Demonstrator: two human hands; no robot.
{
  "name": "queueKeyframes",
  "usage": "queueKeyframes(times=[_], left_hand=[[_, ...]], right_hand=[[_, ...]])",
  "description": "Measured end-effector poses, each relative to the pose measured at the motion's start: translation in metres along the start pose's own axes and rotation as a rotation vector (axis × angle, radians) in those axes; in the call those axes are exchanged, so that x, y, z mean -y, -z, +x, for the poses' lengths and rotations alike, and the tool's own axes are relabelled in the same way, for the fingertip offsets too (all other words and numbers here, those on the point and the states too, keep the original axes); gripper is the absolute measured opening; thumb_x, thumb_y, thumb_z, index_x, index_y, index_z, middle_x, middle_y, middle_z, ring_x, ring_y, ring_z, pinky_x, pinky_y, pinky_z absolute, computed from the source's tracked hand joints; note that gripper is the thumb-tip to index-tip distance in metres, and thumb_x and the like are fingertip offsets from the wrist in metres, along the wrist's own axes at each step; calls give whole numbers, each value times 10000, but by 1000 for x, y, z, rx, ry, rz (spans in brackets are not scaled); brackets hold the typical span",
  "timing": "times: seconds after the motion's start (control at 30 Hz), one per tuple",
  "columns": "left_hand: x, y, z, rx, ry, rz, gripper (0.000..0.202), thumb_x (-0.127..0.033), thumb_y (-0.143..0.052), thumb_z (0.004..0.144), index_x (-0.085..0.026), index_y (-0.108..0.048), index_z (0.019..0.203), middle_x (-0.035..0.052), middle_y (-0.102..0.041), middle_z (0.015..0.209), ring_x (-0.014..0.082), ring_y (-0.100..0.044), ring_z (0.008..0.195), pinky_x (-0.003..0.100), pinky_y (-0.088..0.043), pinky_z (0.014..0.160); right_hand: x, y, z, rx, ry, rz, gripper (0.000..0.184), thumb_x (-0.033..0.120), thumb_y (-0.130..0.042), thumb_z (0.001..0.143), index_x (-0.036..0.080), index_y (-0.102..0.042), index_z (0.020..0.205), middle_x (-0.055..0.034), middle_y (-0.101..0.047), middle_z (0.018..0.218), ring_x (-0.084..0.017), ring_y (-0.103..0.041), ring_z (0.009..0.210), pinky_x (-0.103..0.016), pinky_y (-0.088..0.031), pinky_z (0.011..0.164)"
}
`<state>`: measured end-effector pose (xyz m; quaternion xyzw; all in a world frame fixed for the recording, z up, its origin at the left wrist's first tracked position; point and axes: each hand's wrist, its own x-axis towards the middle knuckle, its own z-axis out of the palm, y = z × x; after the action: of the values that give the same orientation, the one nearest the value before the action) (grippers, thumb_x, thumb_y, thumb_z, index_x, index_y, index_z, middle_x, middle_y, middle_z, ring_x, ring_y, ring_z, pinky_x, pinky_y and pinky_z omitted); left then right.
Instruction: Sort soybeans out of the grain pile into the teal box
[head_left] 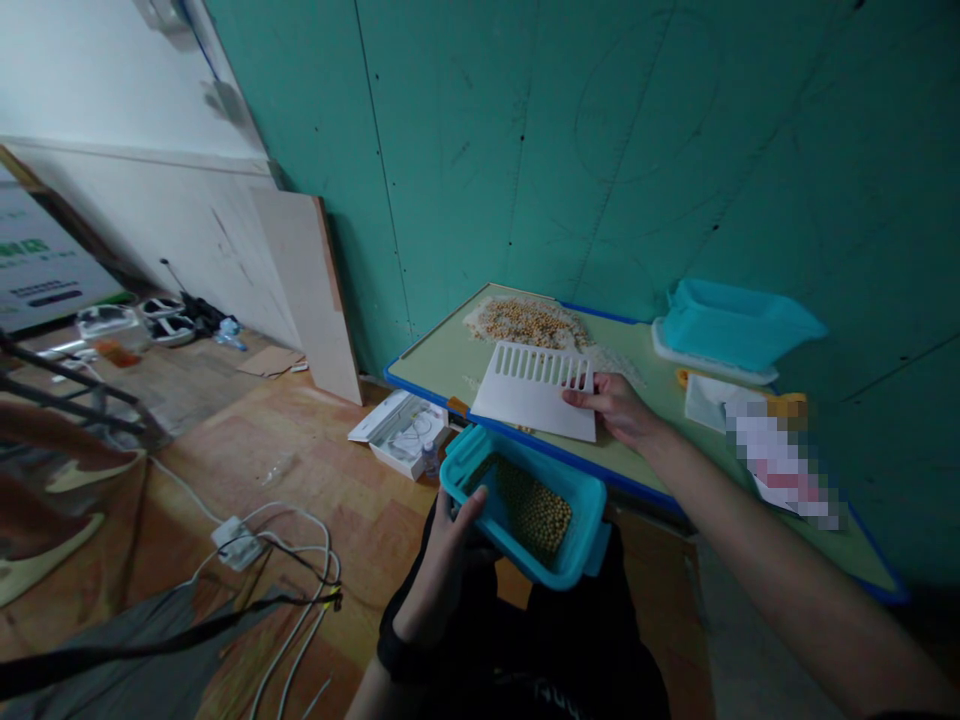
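Note:
My left hand grips the near left rim of a blue plastic container, held just below the table edge above my lap. Yellowish soybeans and smaller, darker green beans lie inside it. My right hand is closed on the right side of a flat white slotted scraper, its thumb on top. The scraper lies tilted over the table's front edge, with its row of slots facing a spread pile of soybeans mixed with pale grains. A few beans show under its near edge.
The green table has a blue rim. A second blue container stands on a white lid at its right, near a white packet. On the floor are an open white box, cables and a power strip. Another person's feet show left.

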<state>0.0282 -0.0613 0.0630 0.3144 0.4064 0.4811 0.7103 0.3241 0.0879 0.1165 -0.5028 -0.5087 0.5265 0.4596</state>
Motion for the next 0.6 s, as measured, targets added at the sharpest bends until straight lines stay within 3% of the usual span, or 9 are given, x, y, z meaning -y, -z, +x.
queueKeyframes(times=[0.23,0.6], left_hand=[[0,-1,1,9,3,-14,1109,-710,-880,916,-382,-357,1838,193,-556,1785,504,-616,1493,586,-678,1012],[4,0,5,-7,14,-12,1094,-696,-905,902,-394,-375,1811,185,-585,1754,450,-669,1439,508,-700,963]], right_hand=[[-2,0,1,-1,10,7,613,602,-1148,463,220,-859,845,-61,-873,890,-225,-766,771,-379,-632,734],[2,-3,-3,-1,7,-19,589,582,-1142,471,214,-875,845,-70,-887,889,-222,-768,737,-354,-623,671]])
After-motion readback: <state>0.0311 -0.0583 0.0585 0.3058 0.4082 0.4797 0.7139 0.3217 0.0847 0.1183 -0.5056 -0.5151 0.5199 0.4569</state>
